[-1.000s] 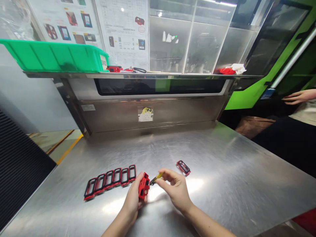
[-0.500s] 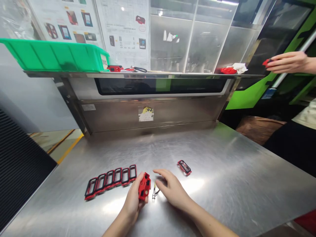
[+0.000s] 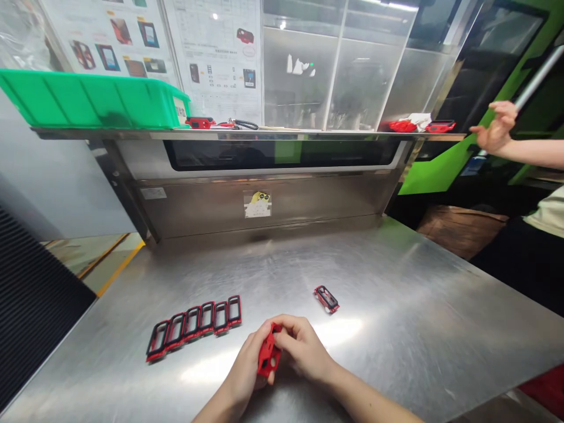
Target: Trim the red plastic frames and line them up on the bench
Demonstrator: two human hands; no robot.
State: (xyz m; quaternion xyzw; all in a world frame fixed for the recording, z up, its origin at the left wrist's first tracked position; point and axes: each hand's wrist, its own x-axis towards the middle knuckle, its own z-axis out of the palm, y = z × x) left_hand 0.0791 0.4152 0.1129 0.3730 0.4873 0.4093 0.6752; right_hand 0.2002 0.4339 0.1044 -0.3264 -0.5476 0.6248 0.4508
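Left hand (image 3: 244,369) and right hand (image 3: 304,348) close together, fingers curled, both gripping a red plastic frame (image 3: 268,352) between them, its lower end just past the left palm. Just beside the left hand, on the stainless steel desk (image 3: 396,282), six red-and-black frames (image 3: 194,326) lie edge to edge in a slanted row. A single frame (image 3: 326,299) lies flat beyond the right hand, well apart. Far right, a co-worker's raised hand (image 3: 496,127) is near a red frame (image 3: 440,126) on the steel shelf (image 3: 308,136).

Red frame (image 3: 268,356) partly hidden, co-worker's arm (image 3: 537,151) cut off
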